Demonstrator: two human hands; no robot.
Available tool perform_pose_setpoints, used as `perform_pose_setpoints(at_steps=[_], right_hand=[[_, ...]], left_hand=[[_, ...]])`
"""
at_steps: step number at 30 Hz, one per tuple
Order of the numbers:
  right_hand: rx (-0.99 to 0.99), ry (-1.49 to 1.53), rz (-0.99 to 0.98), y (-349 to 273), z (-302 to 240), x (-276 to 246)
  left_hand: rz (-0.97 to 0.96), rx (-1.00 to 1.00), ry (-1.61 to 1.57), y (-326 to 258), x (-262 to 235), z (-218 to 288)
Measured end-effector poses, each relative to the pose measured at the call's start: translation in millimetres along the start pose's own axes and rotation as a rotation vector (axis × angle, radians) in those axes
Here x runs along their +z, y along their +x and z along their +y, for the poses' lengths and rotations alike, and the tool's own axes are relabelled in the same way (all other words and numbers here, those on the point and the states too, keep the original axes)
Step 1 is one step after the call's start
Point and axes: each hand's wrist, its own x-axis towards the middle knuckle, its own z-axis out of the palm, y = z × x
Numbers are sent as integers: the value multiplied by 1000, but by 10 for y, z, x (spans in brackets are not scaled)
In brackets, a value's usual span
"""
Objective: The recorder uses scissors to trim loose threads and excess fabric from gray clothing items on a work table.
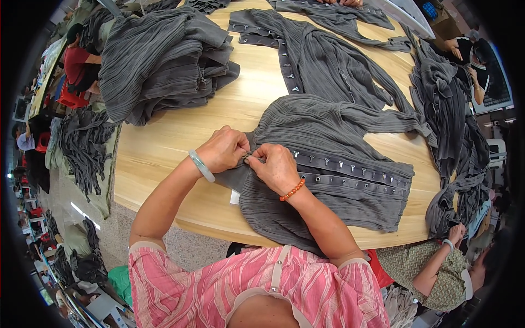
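A dark grey ribbed shirt (311, 123) lies spread on the table before me. Down its front run a row of metal hooks (327, 162) and, facing it, a strip with round eyelets (343, 181). My left hand (224, 149), below a pale bangle, pinches the shirt's edge near the collar. Right beside it, my right hand (275, 168), with an orange bead bracelet at the wrist, is closed on the same spot. The fingertips of both hands nearly meet there and cover the detail between them. A small white paper piece (235, 197) shows under the collar.
A tall pile of grey shirts (164, 60) stands at the far left of the wooden table (147, 180). Another shirt (322, 65) lies beyond mine. More garments (448, 104) hang over the right edge. A co-worker's hand (456, 232) is at the right; other people sit around.
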Motion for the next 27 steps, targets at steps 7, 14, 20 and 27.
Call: perform_pose_setpoints(at_steps=[7,14,20,27], right_hand=[[-208,-189,131,-336,49,-49],[-221,-133,187,-471,174,-168],[-94,-72,50,-357,181,-169],[-139,-28,196,-324,215,-94]], left_hand=[[-43,-144,-148,-4,-58,24],[279,147,64,-74,176,200],[264,236,276,13,332,289],[99,79,192,34,296,275]])
